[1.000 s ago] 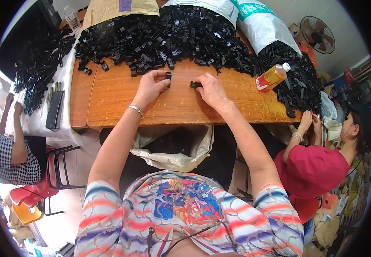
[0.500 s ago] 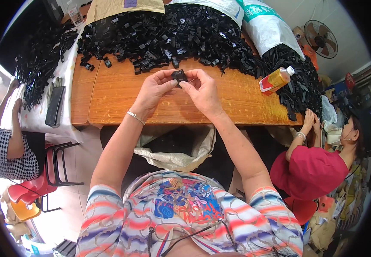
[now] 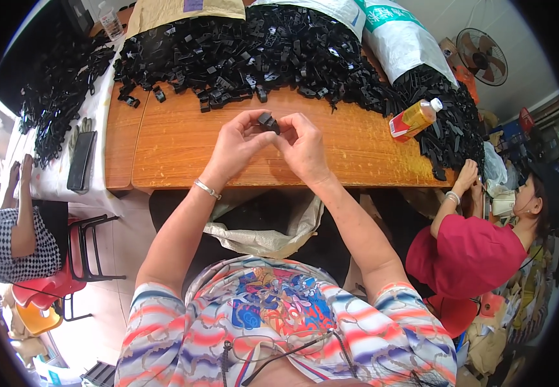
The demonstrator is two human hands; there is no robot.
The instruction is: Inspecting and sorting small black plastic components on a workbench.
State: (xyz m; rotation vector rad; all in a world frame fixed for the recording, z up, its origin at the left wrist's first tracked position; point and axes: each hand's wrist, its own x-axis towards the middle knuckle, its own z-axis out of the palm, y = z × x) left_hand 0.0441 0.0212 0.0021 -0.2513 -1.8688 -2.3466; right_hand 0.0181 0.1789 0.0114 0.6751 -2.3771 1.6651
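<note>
Black moulded plastic part (image 3: 268, 122), small and blocky, is pinched between both hands, above the mid worktop (image 3: 189, 155). Fingertips of left hand (image 3: 239, 142) and right hand (image 3: 305, 145) are brought together around it. Its left side is gripped by left fingers and thumb; its right side is met by right fingertips. Whether one piece or two is held can't be told; detail is covered by fingers.

Worktop is faced in orange-brown wood grain, scuffed pale toward the right and along the front edge. Far side is covered by a heap of glossy black parts (image 3: 241, 61), short and angular, jumbled. A few strays are scattered just forward of it. The heap is backed by a tan paper sack (image 3: 157, 18) and a white sack (image 3: 337, 14), both laid down.

At right, longer, flatter black strips (image 3: 450, 126) are piled at the mouth of a white woven sack (image 3: 408, 48) banded green. A bottle (image 3: 414, 121), clear plastic, white-capped, amber contents, red-and-yellow label, is stood just beside the strips.

Below the front edge, a pale woven bag (image 3: 263, 244) is hung open, rim crumpled. Left wrist is ringed by a silver-coloured metal bangle (image 3: 208, 188), well apart from the part.
</note>
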